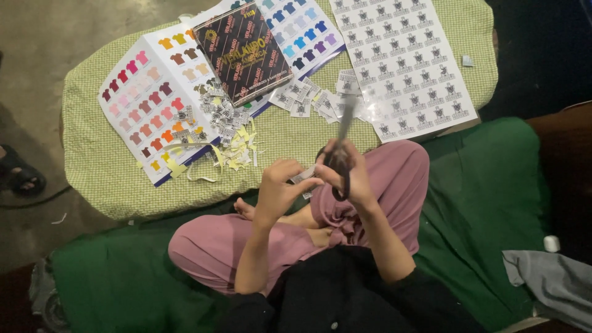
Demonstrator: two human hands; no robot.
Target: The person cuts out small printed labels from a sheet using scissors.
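**Scissors and Label Strip Held Over the Lap**

The right hand (346, 176) gripped a pair of dark scissors (341, 148); its fingers were curled through and around the handles, and the blades pointed up and away from the body, blurred. Whether the blades were parted could not be determined. The left hand (279, 188) had its fingers bent inward, thumb and fingertips pinching a small printed label piece (304, 177) just beside the scissor handles. Both forearms rose from the lap with the wrists close together, above crossed legs in pink trousers (394, 179).

A green checked cloth (105, 166) lay ahead of the knees. It carried a sheet of uncut labels (407, 61), a colour chart of small shirt shapes (148, 92), a dark booklet (243, 52) resting on the chart, and a scatter of cut labels and yellow trimmings (231, 132).
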